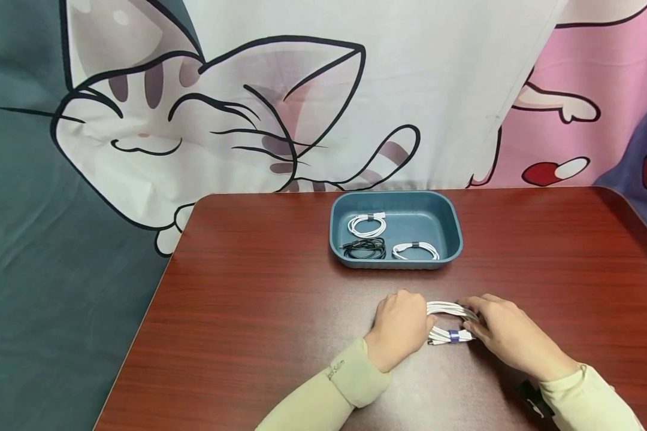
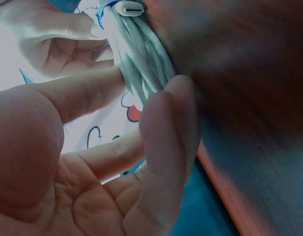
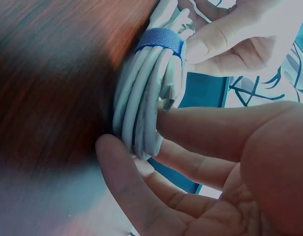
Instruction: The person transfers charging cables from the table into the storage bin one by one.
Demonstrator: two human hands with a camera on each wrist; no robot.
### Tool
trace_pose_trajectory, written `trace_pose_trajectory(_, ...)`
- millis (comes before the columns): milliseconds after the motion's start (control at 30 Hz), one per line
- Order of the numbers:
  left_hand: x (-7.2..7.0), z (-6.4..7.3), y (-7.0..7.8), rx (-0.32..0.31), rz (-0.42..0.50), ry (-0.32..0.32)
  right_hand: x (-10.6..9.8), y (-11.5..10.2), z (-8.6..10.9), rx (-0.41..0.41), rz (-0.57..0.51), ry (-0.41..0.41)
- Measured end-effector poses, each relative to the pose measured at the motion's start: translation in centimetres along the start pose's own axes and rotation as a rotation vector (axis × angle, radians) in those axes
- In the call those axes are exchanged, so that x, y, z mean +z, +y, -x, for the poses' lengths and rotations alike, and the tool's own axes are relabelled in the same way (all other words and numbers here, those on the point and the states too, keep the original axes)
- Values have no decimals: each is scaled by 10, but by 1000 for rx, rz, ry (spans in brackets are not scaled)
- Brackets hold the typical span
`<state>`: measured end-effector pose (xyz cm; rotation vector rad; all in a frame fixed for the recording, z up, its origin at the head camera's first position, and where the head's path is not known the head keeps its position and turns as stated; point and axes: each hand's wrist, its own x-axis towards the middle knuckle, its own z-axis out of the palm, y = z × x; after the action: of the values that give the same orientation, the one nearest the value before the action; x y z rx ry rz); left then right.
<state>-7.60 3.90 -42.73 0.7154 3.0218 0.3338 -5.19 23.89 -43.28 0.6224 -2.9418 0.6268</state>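
A coiled white cable (image 1: 452,309) with a blue strap (image 3: 160,39) round it is held between both hands, just above or on the tabletop. My left hand (image 1: 403,326) grips its left end, thumb on one side and fingers on the other. At the right end my right hand (image 1: 504,329) pinches the loops between thumb and fingers. A white plug end (image 2: 129,9) shows beside the strap in the left wrist view. Whether the coil touches the table cannot be told.
Behind the hands stands a blue-grey tray (image 1: 450,239). Inside lie two coiled white cables, one at the back left (image 1: 366,226) and one at the front (image 1: 416,250), plus a coiled black cable (image 1: 363,248). A cartoon-printed curtain (image 1: 437,72) hangs behind the wooden table (image 1: 237,287).
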Motion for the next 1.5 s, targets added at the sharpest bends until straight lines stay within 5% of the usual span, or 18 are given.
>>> trace_pose_trajectory(467, 2, -2, 2, 19, 12, 27, 1, -3, -2, 81, -6, -64)
trace_pose_trajectory(1500, 3, -2, 0, 57, 36, 70, 0, -7, -4, 78, -7, -53)
